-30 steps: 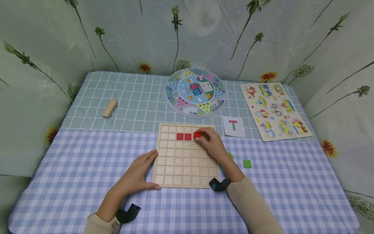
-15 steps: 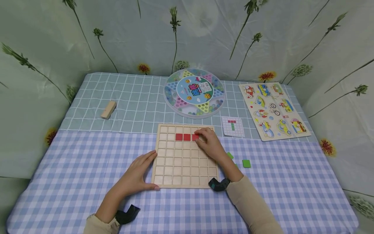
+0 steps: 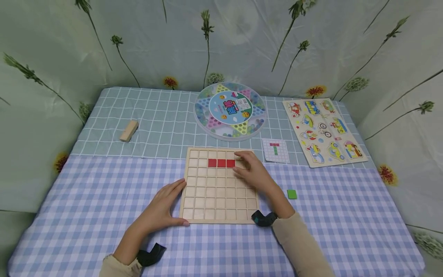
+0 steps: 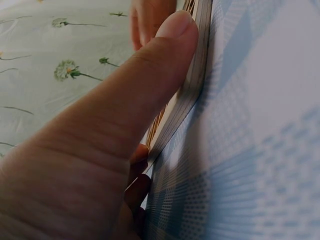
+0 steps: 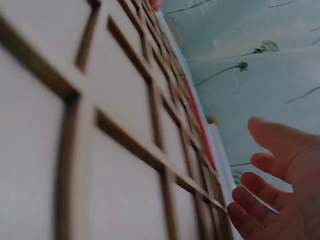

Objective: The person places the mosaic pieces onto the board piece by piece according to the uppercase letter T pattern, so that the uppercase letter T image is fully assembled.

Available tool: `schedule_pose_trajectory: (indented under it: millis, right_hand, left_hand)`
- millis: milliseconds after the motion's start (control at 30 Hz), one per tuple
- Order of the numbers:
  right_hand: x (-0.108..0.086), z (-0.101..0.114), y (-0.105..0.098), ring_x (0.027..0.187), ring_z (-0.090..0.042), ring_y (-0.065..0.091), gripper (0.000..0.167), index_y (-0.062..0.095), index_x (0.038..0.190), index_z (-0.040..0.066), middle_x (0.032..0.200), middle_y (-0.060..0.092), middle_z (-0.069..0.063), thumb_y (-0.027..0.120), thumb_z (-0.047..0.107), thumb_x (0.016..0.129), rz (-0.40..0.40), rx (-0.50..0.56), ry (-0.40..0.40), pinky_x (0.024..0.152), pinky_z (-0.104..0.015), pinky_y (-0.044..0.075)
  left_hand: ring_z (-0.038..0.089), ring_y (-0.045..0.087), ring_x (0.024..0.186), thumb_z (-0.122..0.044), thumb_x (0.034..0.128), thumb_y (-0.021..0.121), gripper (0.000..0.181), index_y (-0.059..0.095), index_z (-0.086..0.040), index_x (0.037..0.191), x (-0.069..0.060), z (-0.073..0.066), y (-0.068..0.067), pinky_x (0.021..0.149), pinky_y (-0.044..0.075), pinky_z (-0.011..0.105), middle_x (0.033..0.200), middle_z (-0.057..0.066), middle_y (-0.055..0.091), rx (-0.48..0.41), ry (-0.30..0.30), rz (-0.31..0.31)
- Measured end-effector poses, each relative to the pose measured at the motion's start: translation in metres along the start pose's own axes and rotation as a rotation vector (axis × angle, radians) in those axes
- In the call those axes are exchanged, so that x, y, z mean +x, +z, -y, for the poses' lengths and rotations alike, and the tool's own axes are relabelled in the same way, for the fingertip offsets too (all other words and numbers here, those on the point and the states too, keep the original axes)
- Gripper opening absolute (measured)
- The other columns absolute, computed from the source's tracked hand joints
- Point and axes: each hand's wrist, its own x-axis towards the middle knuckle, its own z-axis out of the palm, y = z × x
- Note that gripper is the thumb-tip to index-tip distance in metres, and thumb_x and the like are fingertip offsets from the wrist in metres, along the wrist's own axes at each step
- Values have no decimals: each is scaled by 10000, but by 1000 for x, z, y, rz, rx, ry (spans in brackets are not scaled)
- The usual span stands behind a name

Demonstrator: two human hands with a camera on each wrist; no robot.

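Observation:
A square wooden grid board (image 3: 212,192) lies on the checked cloth. Three red square tiles (image 3: 222,163) sit side by side in cells of one row near its far edge. My left hand (image 3: 166,204) rests at the board's near left corner, thumb along the near edge and fingers against the left side. Over the upper right of the board, my right hand (image 3: 254,171) has thumb and fingers spread beside the rightmost red tile, with nothing between them. In the right wrist view, the fingers (image 5: 265,195) are loosely bent. A green tile (image 3: 292,194) lies right of my right forearm.
A pattern card (image 3: 275,150) with a red and green T shape lies beyond the board's right corner. Further back are a round marble game (image 3: 231,109) and a vehicle puzzle board (image 3: 325,132). A wooden block (image 3: 129,130) lies at the left.
The right hand set the third red tile flat into its cell, let go of it and drew slightly right. Its forearm now hides the other green tiles. The left hand stayed put.

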Motion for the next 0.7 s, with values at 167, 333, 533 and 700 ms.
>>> schedule_pose_trajectory:
  millis: [167, 333, 533, 700]
  right_hand:
    - [-21, 4, -26, 1152, -279, 408, 561, 412, 1332, 54, 1312, 414, -103, 644, 191, 840, -69, 0, -53, 943, -460, 340]
    - [-48, -4, -45, 1151, -289, 406, 610, 400, 1332, 33, 1310, 416, -123, 682, 154, 806, -128, -58, -27, 940, -471, 330]
    - [-72, -22, -47, 1136, -307, 419, 679, 390, 1322, 9, 1298, 410, -152, 732, 165, 756, -117, -101, 49, 918, -467, 354]
    - [-84, -33, -43, 1173, -312, 392, 752, 356, 1343, 28, 1302, 398, -162, 748, 234, 735, -72, -115, 170, 978, -464, 300]
  left_hand:
    - [261, 226, 1296, -673, 537, 700, 1162, 234, -95, 1431, 0, 0, 1, 1032, 165, 486, 1460, 43, 212, 6, -3, 3]
    - [258, 224, 1297, -671, 538, 702, 1161, 234, -94, 1430, 0, 0, 0, 1032, 163, 484, 1460, 41, 211, 9, -1, 3]
    - [258, 220, 1298, -668, 539, 703, 1158, 235, -94, 1430, 0, 1, 0, 1033, 160, 483, 1460, 38, 211, 7, 4, -1]
    - [260, 219, 1298, -670, 540, 701, 1157, 235, -95, 1430, 1, 0, 0, 1031, 162, 487, 1459, 41, 211, 0, 5, 2]
